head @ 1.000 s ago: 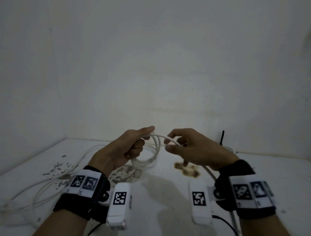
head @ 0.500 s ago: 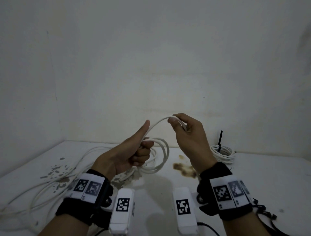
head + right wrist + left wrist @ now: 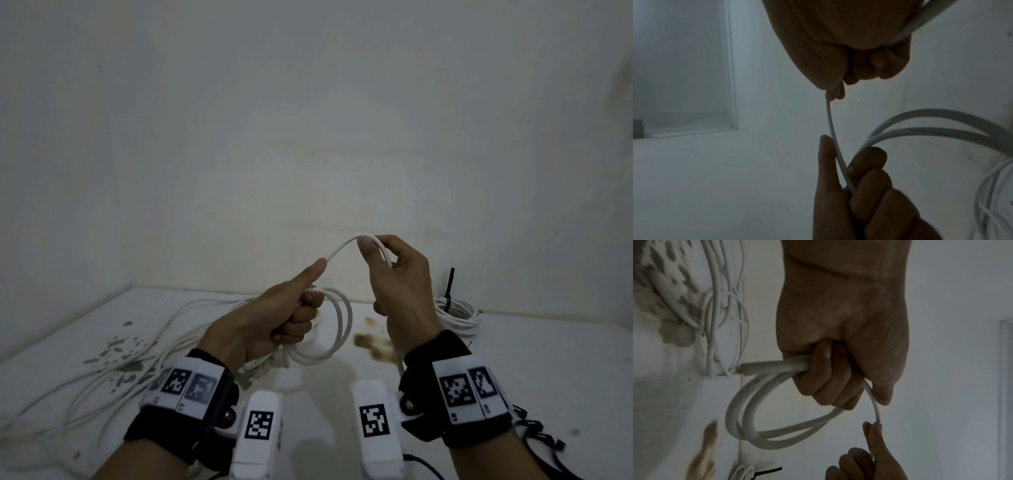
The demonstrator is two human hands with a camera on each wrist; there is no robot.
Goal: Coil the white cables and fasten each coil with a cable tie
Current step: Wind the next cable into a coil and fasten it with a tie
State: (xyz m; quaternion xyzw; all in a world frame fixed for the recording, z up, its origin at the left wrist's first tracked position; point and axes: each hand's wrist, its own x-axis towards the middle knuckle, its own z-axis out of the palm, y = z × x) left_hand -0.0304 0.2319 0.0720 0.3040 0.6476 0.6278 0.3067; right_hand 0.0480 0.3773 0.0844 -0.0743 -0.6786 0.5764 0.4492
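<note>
My left hand grips a small coil of white cable in its fist, thumb stretched upward. From the thumb the white cable arches up to my right hand, which pinches it between thumb and fingers above the table. Below that pinch the cable runs down past the right palm. In the right wrist view the left hand holds the cable from below. The cable's cut end sticks out of the left fist.
Loose white cables sprawl over the white table at the left, over flaked paint patches. A finished coil with a black cable tie lies at the back right. Brown stains mark the middle. Black ties lie at the right edge.
My right hand rose from beside the left hand and lifted the cable into an arch. The left thumb straightened upward while the fist kept the coil.
</note>
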